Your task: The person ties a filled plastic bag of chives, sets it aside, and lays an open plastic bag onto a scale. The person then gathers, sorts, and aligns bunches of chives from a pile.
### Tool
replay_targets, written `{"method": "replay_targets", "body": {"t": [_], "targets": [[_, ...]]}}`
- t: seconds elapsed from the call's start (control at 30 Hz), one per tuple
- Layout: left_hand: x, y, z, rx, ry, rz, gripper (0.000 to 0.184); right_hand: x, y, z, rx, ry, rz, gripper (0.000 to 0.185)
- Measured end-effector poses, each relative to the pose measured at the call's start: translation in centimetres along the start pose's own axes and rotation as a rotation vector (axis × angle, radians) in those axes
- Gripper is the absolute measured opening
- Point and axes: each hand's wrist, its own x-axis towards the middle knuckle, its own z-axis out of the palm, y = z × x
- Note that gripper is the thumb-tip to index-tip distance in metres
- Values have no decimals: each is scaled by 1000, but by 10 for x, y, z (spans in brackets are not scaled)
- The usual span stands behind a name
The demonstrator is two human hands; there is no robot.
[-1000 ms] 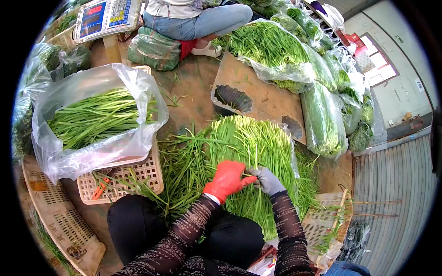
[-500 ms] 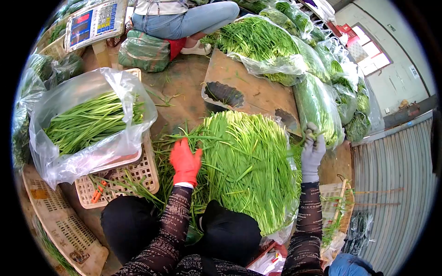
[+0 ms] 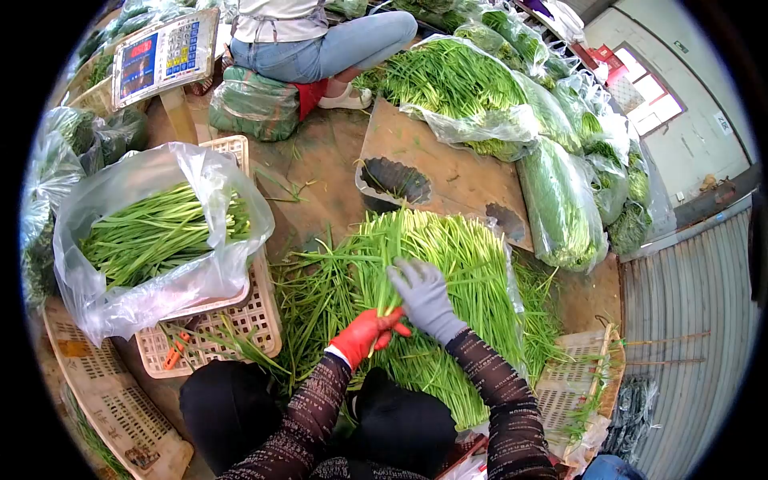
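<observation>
My left hand (image 3: 370, 334), in a red glove, is closed around the pale lower ends of a small bunch of garlic chives (image 3: 388, 264). The bunch stands roughly upright over a large pile of garlic chives (image 3: 472, 320) in front of my knees. Against the right side of the bunch is my right hand (image 3: 426, 298), grey-gloved, its fingers bent a little and apart. Loose chives (image 3: 312, 312) lie along the pile's left side. Clear plastic (image 3: 512, 280) shows along the pile's right edge.
At left, an open plastic bag of chives (image 3: 168, 232) rests above a crate (image 3: 264, 312) holding an orange-handled tool (image 3: 176, 352). A scale display (image 3: 164, 60) stands behind. Another person (image 3: 320, 48) sits on a wrapped bundle. Bagged chives (image 3: 564, 204) line the back right.
My hands have come together over the pile. The right moved left from the pile's far right side; the left moved down and right and now grips a bunch. The view shifted slightly.
</observation>
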Motion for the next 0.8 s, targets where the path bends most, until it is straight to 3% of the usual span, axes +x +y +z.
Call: {"method": "replay_targets", "body": {"t": [0.03,0.1,0.17,0.23,0.33,0.37,0.43,0.5,0.57,0.63,0.7,0.8], "targets": [[-1,2,-2,-74,136,75,32,-2,9,14,1,3,-1,47],[0,8,-14,-299,233,299,34,-5,34,45,151,-239,561,49],[5,12,-24,-358,254,476,36,-8,60,80,187,-315,640,53],[9,19,-22,-393,317,443,38,-5,76,103,227,-384,714,56],[8,8,-24,-243,275,347,39,1,82,117,-42,-320,708,80],[8,6,-28,-243,281,351,39,6,82,114,-38,-320,702,80],[7,3,-31,-334,217,319,36,11,82,105,47,-576,837,82],[8,7,-29,-359,226,329,36,9,86,107,19,-618,841,79],[6,11,-28,-330,292,292,37,2,81,90,68,-634,993,78],[8,10,-32,-336,303,293,39,-22,80,71,94,-546,1027,68],[8,9,-29,-346,307,290,41,-59,94,56,557,-282,1006,49],[4,10,-18,-407,208,356,49,-49,75,-64,921,-84,1093,24]]}}
